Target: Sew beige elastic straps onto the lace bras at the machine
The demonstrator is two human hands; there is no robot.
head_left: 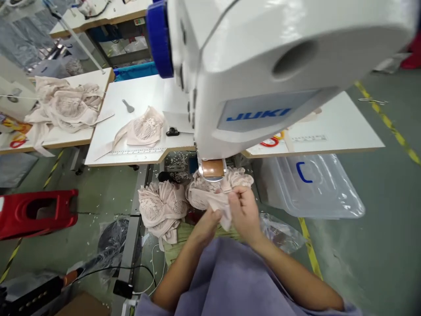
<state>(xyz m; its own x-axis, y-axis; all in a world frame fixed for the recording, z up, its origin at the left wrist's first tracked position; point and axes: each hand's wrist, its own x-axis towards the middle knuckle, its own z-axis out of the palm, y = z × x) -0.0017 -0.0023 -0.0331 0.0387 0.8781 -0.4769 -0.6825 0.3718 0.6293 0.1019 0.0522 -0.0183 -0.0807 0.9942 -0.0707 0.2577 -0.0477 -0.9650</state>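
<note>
A pale pink lace bra (199, 197) lies below the head of a white JUKI sewing machine (253, 118), with part of it drawn toward me. My left hand (208, 226) is closed on the bra's fabric between thumb and fingers. To its right, my right hand (244, 211) grips the same stretch of fabric, fingers curled. A piece of the cloth hangs down between both hands. The needle area is hidden behind the machine head. Just left of my hands rests a heap of more pink bras (162, 206).
On the white table (115, 109) lie another bra piece (144, 129) and a black clip (173, 131). Red-handled scissors (269, 141) lie right of the machine. A lidded clear plastic box (319, 188) stands at right, a red stool (39, 213) at left. More bras (70, 105) cover the neighbouring table.
</note>
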